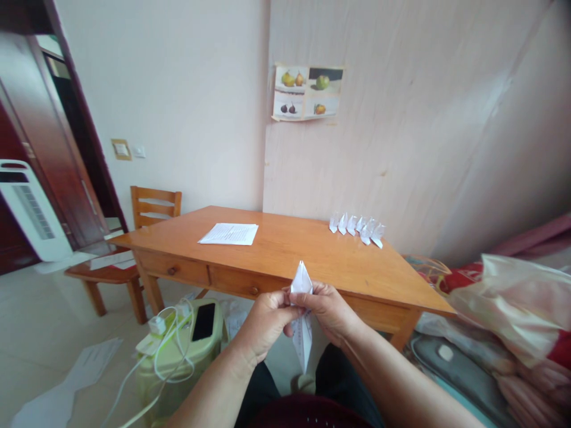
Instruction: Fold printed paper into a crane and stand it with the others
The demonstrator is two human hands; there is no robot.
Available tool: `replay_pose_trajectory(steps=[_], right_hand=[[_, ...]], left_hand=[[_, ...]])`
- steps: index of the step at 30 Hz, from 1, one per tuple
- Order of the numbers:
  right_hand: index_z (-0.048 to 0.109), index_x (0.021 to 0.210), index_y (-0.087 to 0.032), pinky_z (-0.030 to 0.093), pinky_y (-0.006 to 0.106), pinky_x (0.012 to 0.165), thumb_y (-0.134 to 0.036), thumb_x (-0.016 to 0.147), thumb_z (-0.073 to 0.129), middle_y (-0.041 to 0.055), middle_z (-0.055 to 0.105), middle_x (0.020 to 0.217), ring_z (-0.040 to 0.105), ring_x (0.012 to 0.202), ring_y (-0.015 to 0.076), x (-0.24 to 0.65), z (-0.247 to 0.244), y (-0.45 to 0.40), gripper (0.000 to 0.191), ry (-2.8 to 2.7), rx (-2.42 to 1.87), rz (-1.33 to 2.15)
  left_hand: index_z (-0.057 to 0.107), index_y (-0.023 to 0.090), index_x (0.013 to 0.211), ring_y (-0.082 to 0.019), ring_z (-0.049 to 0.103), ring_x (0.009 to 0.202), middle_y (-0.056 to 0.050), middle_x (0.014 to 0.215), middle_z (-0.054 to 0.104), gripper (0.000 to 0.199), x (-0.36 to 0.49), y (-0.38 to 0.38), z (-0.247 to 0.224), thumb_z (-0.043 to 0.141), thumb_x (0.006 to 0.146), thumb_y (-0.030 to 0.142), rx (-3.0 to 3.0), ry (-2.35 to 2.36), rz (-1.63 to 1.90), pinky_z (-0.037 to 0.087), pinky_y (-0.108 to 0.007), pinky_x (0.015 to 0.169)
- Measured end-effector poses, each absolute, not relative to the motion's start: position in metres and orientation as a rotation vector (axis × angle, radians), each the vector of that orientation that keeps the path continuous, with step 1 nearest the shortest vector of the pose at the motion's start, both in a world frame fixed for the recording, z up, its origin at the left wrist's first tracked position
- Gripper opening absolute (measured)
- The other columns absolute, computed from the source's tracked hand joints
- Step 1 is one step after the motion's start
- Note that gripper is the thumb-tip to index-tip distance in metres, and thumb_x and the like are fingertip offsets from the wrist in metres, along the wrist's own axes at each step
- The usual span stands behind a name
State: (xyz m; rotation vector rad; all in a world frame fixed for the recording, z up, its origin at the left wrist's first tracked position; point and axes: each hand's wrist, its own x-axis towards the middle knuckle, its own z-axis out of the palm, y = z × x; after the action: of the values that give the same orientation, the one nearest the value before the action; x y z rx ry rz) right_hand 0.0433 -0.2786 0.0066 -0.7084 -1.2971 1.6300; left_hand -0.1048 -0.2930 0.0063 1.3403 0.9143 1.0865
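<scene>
A narrow piece of folded white paper (303, 339), pointed at both ends and printed in places, is held upright in front of the table's near edge. My left hand (267, 315) pinches its middle from the left side. From the right, my right hand (328, 306) grips the same spot, its thumb lying across the front of the paper. The fingers behind the paper are partly hidden. Several small folded paper figures (352, 224) stand grouped at the table's back right. On the table's left part lies a stack of printed sheets (229, 233).
The wooden table (276, 249) stands against the wall, with a chair (156, 205) behind its left end. A yellow-green box (209, 351) carries a phone (204, 321) and tangled white cables. Plastic bags (513, 303) crowd the right side. Paper sheets (66, 380) lie on the floor.
</scene>
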Motion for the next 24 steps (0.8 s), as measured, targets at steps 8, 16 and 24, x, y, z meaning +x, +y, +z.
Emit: replay_pose_trajectory(steps=[8, 16, 24], right_hand=[[0.062, 0.081, -0.017, 0.047, 0.026, 0.046, -0.036, 0.074, 0.079, 0.0001, 0.065, 0.06, 0.061, 0.045, 0.0161, 0.0394, 0.0088, -0.283, 0.027, -1.309, -0.625, 1.681], [0.065, 0.079, -0.016, 0.048, 0.028, 0.047, -0.032, 0.076, 0.075, 0.0009, 0.067, 0.061, 0.061, 0.044, 0.0163, 0.0388, 0.006, -0.2822, 0.02, -1.275, -0.649, 1.643], [0.067, 0.076, -0.015, 0.048, 0.028, 0.047, -0.031, 0.075, 0.074, 0.0012, 0.065, 0.059, 0.06, 0.043, 0.0166, 0.0399, 0.003, -0.2805, 0.017, -1.259, -0.661, 1.643]], left_hand=[[0.075, 0.011, 0.088, -0.009, 0.048, 0.045, -0.001, 0.062, 0.061, 0.019, -0.1045, -0.2924, 0.0033, 0.071, 0.077, 0.026, 1.348, 0.918, 1.085, 0.036, -0.022, 0.045], [0.076, 0.011, 0.089, -0.009, 0.049, 0.046, -0.003, 0.065, 0.065, 0.018, -0.103, -0.2932, 0.0042, 0.071, 0.079, 0.025, 1.369, 0.908, 1.097, 0.038, -0.022, 0.044], [0.075, 0.013, 0.081, -0.008, 0.048, 0.045, 0.0, 0.063, 0.062, 0.018, -0.1032, -0.293, 0.0047, 0.077, 0.076, 0.03, 1.379, 0.885, 1.09, 0.037, -0.021, 0.044]])
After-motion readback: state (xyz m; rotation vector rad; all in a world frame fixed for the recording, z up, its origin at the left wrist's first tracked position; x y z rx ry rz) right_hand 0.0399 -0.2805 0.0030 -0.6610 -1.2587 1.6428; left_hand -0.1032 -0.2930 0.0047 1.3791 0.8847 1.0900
